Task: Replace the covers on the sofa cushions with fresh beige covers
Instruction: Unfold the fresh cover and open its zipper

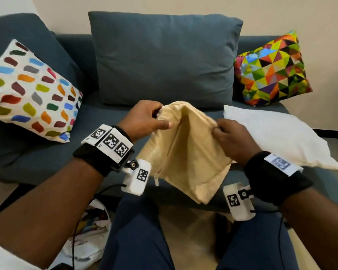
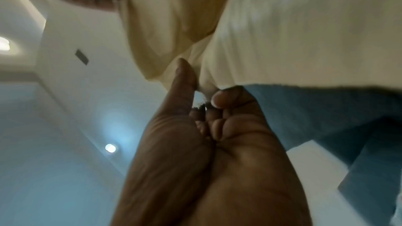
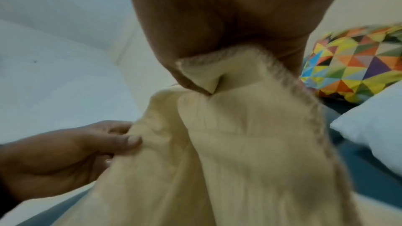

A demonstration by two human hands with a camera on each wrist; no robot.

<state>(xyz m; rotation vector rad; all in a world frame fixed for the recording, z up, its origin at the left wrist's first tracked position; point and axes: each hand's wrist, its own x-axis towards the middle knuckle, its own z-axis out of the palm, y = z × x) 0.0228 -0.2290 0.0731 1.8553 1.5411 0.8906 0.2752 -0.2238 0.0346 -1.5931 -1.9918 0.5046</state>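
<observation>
Left hand [image 1: 144, 118] and right hand [image 1: 229, 136] each pinch an edge of the beige cover [image 1: 185, 152], held up near the sofa front. Right of it lies a bare white cushion [image 1: 277, 137], not yet covered; two patterned cushions remain.

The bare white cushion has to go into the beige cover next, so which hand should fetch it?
Probably the right hand: the white cushion lies just beside it on the sofa. The left hand is farther away and can keep its grip on the beige cover.

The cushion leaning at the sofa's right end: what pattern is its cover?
Multicoloured triangles on the patterned cushion: orange, green, yellow, blue, purple, black. Clearest in the head view.
</observation>
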